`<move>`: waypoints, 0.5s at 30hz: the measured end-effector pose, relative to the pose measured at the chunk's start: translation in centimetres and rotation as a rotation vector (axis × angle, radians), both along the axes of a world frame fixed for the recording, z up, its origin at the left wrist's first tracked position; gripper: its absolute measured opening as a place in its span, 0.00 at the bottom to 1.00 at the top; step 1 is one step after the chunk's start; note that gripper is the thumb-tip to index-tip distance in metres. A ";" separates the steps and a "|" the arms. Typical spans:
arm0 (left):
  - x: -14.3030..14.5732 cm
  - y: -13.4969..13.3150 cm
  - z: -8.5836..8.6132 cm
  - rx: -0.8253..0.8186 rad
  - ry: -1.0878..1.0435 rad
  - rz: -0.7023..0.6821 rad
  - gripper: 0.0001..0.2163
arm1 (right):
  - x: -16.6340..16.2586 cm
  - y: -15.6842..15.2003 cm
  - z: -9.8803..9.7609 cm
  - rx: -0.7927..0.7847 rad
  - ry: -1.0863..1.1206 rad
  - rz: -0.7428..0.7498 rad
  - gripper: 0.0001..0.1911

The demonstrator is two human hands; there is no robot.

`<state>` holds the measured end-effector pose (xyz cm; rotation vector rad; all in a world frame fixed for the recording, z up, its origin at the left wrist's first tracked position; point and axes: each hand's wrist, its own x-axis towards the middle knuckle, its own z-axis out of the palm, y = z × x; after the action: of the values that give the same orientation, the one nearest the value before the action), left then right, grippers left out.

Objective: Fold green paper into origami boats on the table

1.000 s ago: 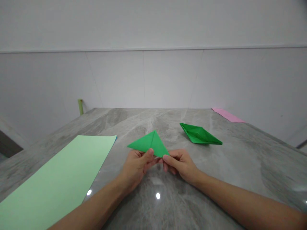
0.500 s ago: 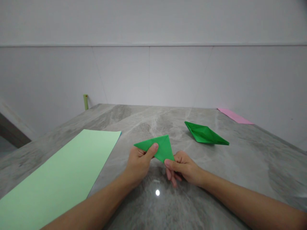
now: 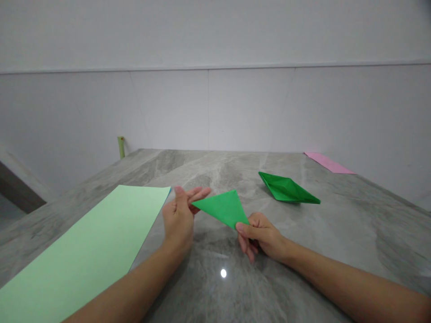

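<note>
A bright green piece of folded paper (image 3: 221,207), roughly a kite shape with a pointed left end, is held above the table. My right hand (image 3: 261,235) pinches its lower right corner between thumb and index finger, the other fingers curled below. At the paper's left tip is my left hand (image 3: 180,217), thumb raised and fingers stretched out, open; whether it touches the tip I cannot tell. Behind and to the right, a darker green folded paper boat (image 3: 288,189) rests on the table.
Large light green sheets (image 3: 87,244) lie on the left of the grey marbled table (image 3: 215,172). A pink paper (image 3: 329,163) is at the far right edge. Beyond the far left edge stands a yellow-green post (image 3: 121,147). A white wall (image 3: 168,107) borders the back.
My left hand has let go of the folded paper and moved left, its fingers opening. My right hand keeps its pinch and has shifted slightly right with the paper.
</note>
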<state>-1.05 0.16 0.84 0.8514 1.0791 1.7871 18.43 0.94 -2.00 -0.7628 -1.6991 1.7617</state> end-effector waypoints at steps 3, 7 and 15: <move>0.0 0.4 0.1 -0.013 -0.171 -0.092 0.27 | 0.0 0.2 -0.1 -0.003 0.072 -0.050 0.31; 1.4 -0.9 -0.7 0.020 0.021 -0.741 0.20 | -0.3 0.3 0.0 0.047 0.074 -0.056 0.32; 2.6 -2.2 -1.3 -0.015 0.151 -0.824 0.24 | -0.8 -0.4 0.3 0.154 -0.077 0.058 0.32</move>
<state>1.51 -2.04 -0.50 1.2131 0.6709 1.0324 17.68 0.59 -1.65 -0.7283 -1.9008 1.6357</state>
